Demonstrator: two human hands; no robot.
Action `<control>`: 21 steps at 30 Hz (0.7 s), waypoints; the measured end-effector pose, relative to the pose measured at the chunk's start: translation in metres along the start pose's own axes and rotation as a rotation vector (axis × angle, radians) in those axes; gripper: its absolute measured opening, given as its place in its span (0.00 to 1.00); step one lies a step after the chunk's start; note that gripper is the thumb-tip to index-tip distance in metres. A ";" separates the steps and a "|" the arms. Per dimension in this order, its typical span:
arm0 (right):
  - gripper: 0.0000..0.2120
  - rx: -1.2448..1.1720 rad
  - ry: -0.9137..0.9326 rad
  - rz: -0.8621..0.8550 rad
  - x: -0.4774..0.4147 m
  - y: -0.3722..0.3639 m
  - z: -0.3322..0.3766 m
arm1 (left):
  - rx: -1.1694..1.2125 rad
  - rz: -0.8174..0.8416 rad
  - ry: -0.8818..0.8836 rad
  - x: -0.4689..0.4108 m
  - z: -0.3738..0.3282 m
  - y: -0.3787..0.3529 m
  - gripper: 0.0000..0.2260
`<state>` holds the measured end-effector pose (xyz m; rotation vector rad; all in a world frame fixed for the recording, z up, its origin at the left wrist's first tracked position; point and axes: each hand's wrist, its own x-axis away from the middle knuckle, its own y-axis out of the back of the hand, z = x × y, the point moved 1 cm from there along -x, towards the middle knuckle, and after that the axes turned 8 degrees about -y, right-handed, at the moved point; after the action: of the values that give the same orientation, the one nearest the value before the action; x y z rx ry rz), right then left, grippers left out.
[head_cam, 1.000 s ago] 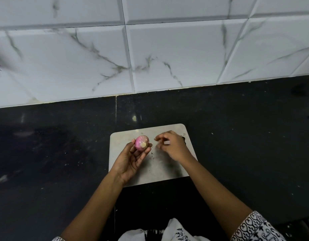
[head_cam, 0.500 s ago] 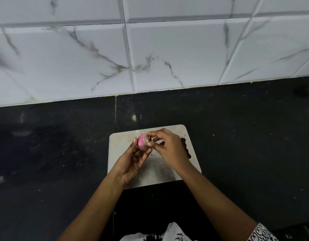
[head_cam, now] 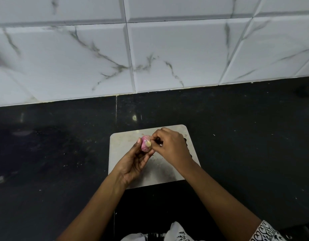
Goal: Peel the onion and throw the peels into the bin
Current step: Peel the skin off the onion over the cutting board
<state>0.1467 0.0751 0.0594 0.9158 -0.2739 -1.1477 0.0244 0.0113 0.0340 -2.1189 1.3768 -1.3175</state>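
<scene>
A small pink onion (head_cam: 144, 145) with a pale cut end is held up over the grey cutting board (head_cam: 123, 141). My left hand (head_cam: 132, 162) cups it from below and behind, fingers wrapped around it. My right hand (head_cam: 171, 146) is pressed against the onion's right side, thumb and fingertips pinching at its pale end. Whatever peel is between those fingers is too small to make out. No bin is in view.
The board lies on a black stone counter (head_cam: 245, 145) speckled with small crumbs. A white marble-patterned tiled wall (head_cam: 167, 49) rises behind it. A dark scrap (head_cam: 185, 140) shows at the board's right edge beside my right hand.
My right hand moved left from the board's right side onto the onion and now pinches its pale end. My left hand kept holding the onion, shifting slightly.
</scene>
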 end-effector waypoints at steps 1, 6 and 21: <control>0.05 0.014 0.007 0.010 0.001 0.000 0.001 | -0.003 0.002 0.000 0.001 0.000 0.000 0.18; 0.03 -0.071 -0.177 -0.009 -0.006 0.001 -0.006 | -0.015 -0.010 0.046 0.006 -0.002 0.000 0.21; 0.15 -0.162 0.099 0.329 -0.007 0.014 -0.012 | -0.368 -0.047 -0.035 0.007 -0.011 -0.001 0.19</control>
<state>0.1605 0.0884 0.0642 0.7495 -0.2374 -0.8062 0.0167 0.0084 0.0446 -2.4057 1.6702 -1.1032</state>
